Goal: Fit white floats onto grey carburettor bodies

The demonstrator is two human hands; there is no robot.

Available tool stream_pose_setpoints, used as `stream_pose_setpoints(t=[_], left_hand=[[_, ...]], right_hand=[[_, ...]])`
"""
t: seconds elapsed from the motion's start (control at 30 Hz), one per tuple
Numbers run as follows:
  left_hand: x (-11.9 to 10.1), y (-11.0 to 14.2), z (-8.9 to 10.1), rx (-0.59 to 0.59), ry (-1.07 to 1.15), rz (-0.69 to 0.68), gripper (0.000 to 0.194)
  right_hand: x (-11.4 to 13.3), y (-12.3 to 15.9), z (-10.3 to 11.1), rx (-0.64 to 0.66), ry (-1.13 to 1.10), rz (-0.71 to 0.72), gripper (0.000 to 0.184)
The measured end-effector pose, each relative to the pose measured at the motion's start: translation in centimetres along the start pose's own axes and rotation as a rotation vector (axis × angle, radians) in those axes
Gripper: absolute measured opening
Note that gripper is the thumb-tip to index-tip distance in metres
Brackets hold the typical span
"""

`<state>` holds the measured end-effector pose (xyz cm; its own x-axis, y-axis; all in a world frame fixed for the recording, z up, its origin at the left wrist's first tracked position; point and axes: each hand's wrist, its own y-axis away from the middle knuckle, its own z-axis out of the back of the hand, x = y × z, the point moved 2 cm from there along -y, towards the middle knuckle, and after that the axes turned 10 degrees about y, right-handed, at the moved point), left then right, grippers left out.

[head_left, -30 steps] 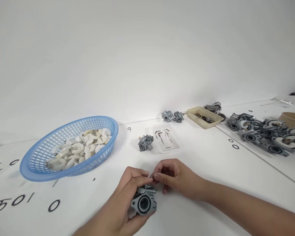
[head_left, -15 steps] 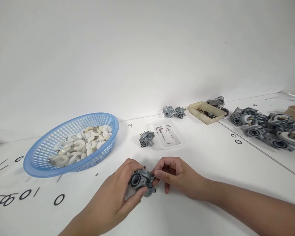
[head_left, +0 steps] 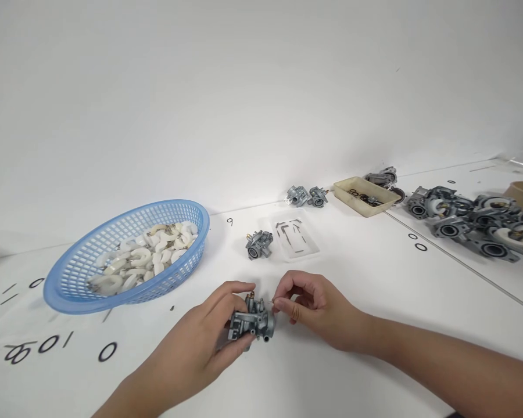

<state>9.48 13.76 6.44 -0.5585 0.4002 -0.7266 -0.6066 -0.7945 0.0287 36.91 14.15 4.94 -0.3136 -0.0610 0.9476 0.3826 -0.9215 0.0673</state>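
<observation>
Here, the left hand (head_left: pixel 200 334) grips a grey cast-metal body (head_left: pixel 253 324); just beside it, the right hand (head_left: pixel 311 305) pinches a thin metallic pin (head_left: pixel 271 302), which a slackened grasp could drop. Beyond both hands, a careless reach could jolt the shallow translucent plastic tray (head_left: pixel 294 243).

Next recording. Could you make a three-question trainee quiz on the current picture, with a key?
1. Which hand grips the metal body?
2. True or false: in the picture, the blue basket stands to the right of the clear tray.
3. Fill in: the curved pieces in the blue basket are mostly ____.

Key:
1. The left hand.
2. False; it stands to the left.
3. White.
</observation>
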Motion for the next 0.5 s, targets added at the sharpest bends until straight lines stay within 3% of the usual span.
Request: stream_pose_setpoints(t=[0.17,0.37,0.5], left_hand=[[-0.3,0.0,-0.5,-0.03,0.241,0.042,0.024],[-0.1,-0.3,-2.6,-0.148,0.739,0.181,0.045],[-0.3,-0.4,-3.1,-0.085,0.811,0.259,0.052]], right_hand=[[-0.2,0.0,0.4,0.025,0.07,0.016,0.033],[0.1,0.0,-0.2,0.052,-0.138,-0.014,0.051],[0.1,-0.1,-0.8,0.075,-0.284,-0.034,0.055]])
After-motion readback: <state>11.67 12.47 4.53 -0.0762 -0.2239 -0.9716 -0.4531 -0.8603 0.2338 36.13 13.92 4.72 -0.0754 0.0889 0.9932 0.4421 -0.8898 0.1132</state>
